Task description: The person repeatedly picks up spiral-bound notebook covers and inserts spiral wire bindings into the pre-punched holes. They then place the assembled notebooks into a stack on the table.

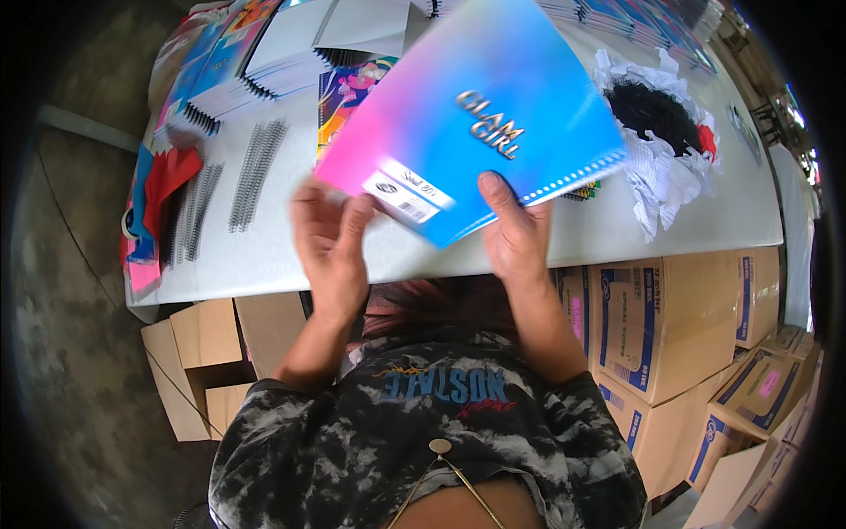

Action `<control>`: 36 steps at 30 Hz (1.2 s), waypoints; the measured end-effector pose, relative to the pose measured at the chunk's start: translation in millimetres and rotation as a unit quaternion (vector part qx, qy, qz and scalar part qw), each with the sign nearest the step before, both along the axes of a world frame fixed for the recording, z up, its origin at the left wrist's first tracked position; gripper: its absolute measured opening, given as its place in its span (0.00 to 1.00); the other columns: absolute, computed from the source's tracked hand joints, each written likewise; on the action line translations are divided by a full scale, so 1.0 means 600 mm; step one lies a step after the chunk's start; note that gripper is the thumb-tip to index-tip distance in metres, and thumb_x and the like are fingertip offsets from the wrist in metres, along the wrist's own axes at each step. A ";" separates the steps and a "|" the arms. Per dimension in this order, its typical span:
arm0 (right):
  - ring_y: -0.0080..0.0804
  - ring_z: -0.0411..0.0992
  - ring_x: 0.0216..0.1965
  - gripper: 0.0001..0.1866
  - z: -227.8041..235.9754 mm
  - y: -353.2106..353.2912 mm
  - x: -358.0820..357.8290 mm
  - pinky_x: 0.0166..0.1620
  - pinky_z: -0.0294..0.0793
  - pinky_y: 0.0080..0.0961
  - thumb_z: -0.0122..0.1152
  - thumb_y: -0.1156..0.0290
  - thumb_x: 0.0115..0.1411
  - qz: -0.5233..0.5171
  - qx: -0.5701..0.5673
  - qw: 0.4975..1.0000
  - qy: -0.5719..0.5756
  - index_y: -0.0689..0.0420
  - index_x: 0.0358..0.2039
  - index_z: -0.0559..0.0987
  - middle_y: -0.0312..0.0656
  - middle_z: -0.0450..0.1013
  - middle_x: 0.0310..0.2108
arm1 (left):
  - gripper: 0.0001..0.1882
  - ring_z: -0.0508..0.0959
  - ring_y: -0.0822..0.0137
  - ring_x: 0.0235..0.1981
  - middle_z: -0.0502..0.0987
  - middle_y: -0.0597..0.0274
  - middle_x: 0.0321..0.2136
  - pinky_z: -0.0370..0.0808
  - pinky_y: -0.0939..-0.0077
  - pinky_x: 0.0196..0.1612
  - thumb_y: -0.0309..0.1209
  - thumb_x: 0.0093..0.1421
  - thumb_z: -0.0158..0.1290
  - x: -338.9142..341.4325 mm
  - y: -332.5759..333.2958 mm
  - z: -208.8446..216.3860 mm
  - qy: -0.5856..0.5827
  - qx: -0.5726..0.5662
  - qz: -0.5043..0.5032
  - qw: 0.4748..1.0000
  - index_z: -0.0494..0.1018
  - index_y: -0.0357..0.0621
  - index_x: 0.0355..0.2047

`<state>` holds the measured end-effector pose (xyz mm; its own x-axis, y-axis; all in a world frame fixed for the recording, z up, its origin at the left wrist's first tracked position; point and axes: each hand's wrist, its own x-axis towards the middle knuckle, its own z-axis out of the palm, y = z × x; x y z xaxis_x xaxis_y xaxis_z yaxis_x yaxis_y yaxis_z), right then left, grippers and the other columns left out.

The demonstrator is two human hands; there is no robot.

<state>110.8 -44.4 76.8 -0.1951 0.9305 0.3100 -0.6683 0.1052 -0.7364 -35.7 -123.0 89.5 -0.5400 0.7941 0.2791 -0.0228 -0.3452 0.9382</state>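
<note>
A pink-to-blue notebook (pixel 546 97), its cover facing me, is held tilted above the table. Small punched holes run along its lower right edge, and I see no wire through them. My right hand (pixel 515 231) grips it near the bottom corner, thumb on the cover and fingers underneath. At its lower left corner, beside a white label (pixel 405 196), my left hand (pixel 330 236) is closed on the edge, slightly blurred. Bundles of loose metal spiral coils (pixel 256 175) lie on the table to the left. Part of a colourful notebook (pixel 339 97) shows behind the held one.
On the white table (pixel 264 264), stacked spiral notebooks (pixel 256 66) stand at the back left. Black tangled material (pixel 654 115) on crumpled paper lies right. Red cloth (pixel 172 176) and a tape dispenser (pixel 137 234) are at the left edge. Cardboard boxes (pixel 674 322) stand below right.
</note>
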 end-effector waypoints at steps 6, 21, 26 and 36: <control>0.41 0.74 0.31 0.13 0.061 -0.005 0.040 0.34 0.71 0.31 0.57 0.78 0.48 0.039 0.339 0.757 -0.558 0.57 0.37 0.77 0.48 0.75 0.30 | 0.21 0.73 0.59 0.43 0.74 0.55 0.38 0.65 0.68 0.48 0.19 0.43 0.58 -0.085 -0.007 0.067 0.481 -0.030 -0.105 0.870 0.70 0.38 0.41; 0.19 0.71 0.35 0.14 -0.109 0.034 0.043 0.41 0.71 0.18 0.60 0.78 0.54 0.117 0.077 0.948 -0.285 0.65 0.42 0.76 0.39 0.76 0.35 | 0.15 0.72 0.57 0.43 0.72 0.53 0.40 0.68 0.62 0.46 0.19 0.52 0.49 -0.247 0.060 -0.158 0.486 -0.200 0.041 0.850 0.69 0.38 0.42; 0.18 0.70 0.35 0.13 -0.079 0.030 0.023 0.40 0.71 0.16 0.59 0.78 0.54 0.079 0.149 0.947 -0.272 0.64 0.42 0.76 0.37 0.75 0.36 | 0.15 0.73 0.52 0.40 0.73 0.54 0.38 0.69 0.61 0.43 0.41 0.58 0.46 -0.375 0.089 -0.159 0.612 -0.408 0.239 0.634 0.72 0.44 0.37; 0.13 0.67 0.32 0.14 -0.091 0.045 0.034 0.36 0.68 0.12 0.58 0.79 0.54 0.079 0.126 0.947 -0.286 0.63 0.43 0.76 0.35 0.75 0.36 | 0.16 0.78 0.57 0.30 0.78 0.54 0.29 0.72 0.68 0.33 0.45 0.51 0.54 -0.362 0.079 -0.041 0.497 -0.418 0.252 0.718 0.78 0.47 0.32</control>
<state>131.1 -17.6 22.1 -0.5291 0.7863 0.3190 -0.1899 0.2567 -0.9476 -253.1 -75.5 65.0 -0.6815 0.6824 0.2644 0.7310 0.6177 0.2900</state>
